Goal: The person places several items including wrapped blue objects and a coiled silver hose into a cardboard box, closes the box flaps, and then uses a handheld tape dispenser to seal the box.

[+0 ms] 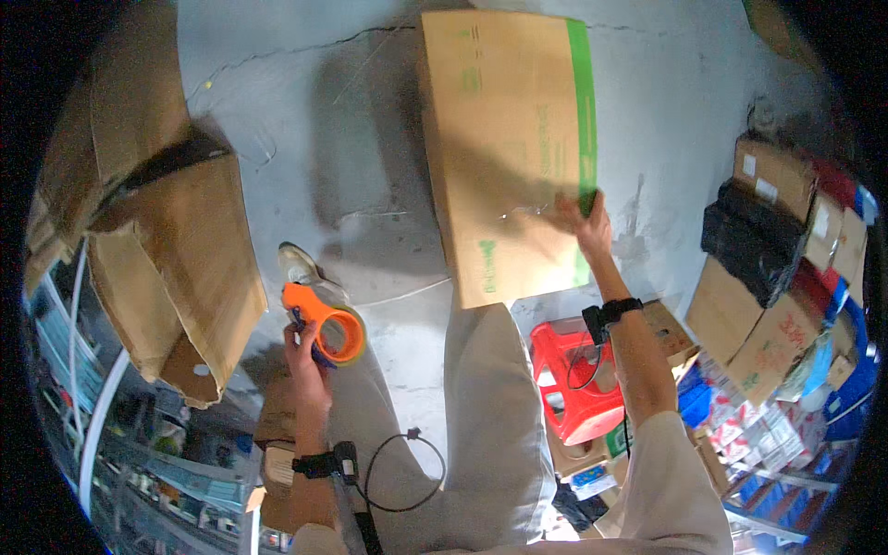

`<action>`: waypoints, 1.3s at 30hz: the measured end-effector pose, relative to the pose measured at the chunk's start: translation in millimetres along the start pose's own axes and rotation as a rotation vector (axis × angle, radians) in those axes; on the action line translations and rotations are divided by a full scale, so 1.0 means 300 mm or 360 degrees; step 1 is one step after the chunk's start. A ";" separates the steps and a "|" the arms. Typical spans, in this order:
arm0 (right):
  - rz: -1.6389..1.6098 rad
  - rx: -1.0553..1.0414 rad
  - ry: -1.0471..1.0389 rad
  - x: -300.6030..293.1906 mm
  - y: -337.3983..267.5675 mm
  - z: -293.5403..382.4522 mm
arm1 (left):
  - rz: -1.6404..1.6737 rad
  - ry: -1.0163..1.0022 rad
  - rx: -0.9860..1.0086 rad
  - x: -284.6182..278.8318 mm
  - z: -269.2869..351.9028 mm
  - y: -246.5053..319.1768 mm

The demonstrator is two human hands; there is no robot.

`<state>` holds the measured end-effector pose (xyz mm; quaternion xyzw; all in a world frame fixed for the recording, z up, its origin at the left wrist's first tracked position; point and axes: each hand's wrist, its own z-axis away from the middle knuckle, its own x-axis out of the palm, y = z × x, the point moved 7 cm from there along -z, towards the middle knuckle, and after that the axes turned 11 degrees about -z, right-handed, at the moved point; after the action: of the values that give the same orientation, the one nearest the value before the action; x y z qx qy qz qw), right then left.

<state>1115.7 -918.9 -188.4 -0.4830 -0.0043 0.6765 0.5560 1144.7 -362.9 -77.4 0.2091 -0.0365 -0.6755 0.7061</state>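
Observation:
My left hand [305, 354] grips an orange tape dispenser [298, 300] with a roll of tape on it, held above my left shoe and lower leg. A large brown cardboard box [499, 152] with a green band down its right side lies ahead of me, its near end overlapping my right knee. At the box's right edge, my right hand [590, 225] holds on, fingers over the green band. Faint green printing marks the box face. Part of the right hand's grip is blurred. Straps with small devices sit on both wrists.
An open cardboard box [187, 263] stands at left beside metal shelving [104, 416]. A red plastic stool [576, 388] is close by my right leg. Stacked cartons [753, 312] and a black wrapped package [753, 236] line the right side. The grey concrete floor [666, 104] is cracked.

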 end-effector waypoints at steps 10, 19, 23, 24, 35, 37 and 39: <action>-0.0157 -0.0036 0.0207 -0.018 -0.013 -0.019 | -0.0127 -0.0206 0.0312 0.449 0.190 0.144; -0.0107 -0.0131 -0.0102 0.092 -0.396 0.251 | -0.0002 -0.0081 0.0477 0.518 0.211 0.461; 0.0065 -0.0367 0.0047 0.330 -0.689 0.204 | 0.0043 -0.0094 0.0364 0.519 0.085 0.466; 0.0087 -0.0405 0.0070 0.373 -0.693 0.180 | 0.0029 -0.0169 0.0321 0.526 0.041 0.437; 0.0183 -0.0469 -0.0001 0.273 -0.579 0.105 | 0.0006 -0.0286 0.0132 0.441 -0.093 0.457; -0.0059 -0.0450 -0.0058 0.171 -0.541 0.096 | 0.0014 -0.0417 0.0079 0.486 -0.129 0.472; -0.0068 -0.0414 -0.0127 0.068 -0.494 0.079 | 0.0120 -0.0679 0.0144 0.615 -0.105 0.511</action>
<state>1212.7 -834.2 -108.5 -0.5236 -0.1243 0.6767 0.5025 1314.8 -534.1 -95.8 0.0915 -0.2230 -0.6752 0.6971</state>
